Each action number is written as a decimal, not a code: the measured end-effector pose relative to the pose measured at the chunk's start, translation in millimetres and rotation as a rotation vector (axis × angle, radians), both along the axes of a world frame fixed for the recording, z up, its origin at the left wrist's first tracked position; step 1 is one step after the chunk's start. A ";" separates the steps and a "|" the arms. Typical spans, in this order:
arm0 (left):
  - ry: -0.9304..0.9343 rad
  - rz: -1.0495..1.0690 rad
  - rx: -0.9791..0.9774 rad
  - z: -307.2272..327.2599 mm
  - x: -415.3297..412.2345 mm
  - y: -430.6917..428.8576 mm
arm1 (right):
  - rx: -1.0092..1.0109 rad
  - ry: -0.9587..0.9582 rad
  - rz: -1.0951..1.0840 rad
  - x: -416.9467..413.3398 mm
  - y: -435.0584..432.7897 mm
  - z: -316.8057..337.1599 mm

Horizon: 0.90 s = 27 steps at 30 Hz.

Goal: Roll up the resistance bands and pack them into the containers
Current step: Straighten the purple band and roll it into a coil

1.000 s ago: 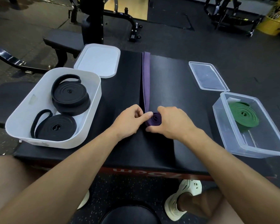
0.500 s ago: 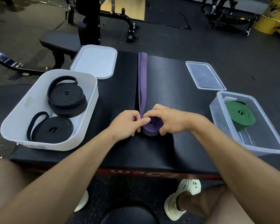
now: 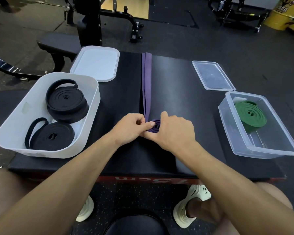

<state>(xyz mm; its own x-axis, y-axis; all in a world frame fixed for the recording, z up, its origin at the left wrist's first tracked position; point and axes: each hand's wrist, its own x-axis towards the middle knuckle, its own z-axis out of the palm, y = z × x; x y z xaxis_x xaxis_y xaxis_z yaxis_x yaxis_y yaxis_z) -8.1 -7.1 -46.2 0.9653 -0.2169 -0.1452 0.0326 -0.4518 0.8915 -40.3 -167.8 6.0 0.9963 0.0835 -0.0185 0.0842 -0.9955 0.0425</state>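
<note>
A purple resistance band (image 3: 147, 82) lies stretched along the black padded platform (image 3: 176, 102), its near end wound into a small coil (image 3: 155, 127). My left hand (image 3: 131, 128) pinches the coil from the left with thumb and fingers. My right hand (image 3: 174, 130) curls round the coil from the right and covers part of it. A white container (image 3: 12, 122) at the left holds two rolled black bands (image 3: 66, 103). A clear container (image 3: 261, 150) at the right holds a rolled green band (image 3: 250, 116).
A white lid (image 3: 95, 63) lies behind the white container, and a clear lid (image 3: 212, 75) behind the clear one. Gym benches and racks stand on the dark floor beyond the platform. My knees and pale shoes are below the platform's near edge.
The coil has turned a little between my hands and the fingers have shifted their hold on it. The flat length of band has stayed in place.
</note>
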 end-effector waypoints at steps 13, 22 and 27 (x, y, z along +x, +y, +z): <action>-0.043 0.039 0.005 -7.7 1.4 2.2 | 0.094 0.313 0.412 45.0 -32.5 16.5; -0.063 -0.026 -0.039 -5.5 -0.8 2.1 | 0.211 0.447 0.385 39.3 -41.8 12.8; -0.054 -0.012 -0.060 -4.9 1.8 -0.4 | -0.030 0.088 0.098 -3.7 -16.9 14.4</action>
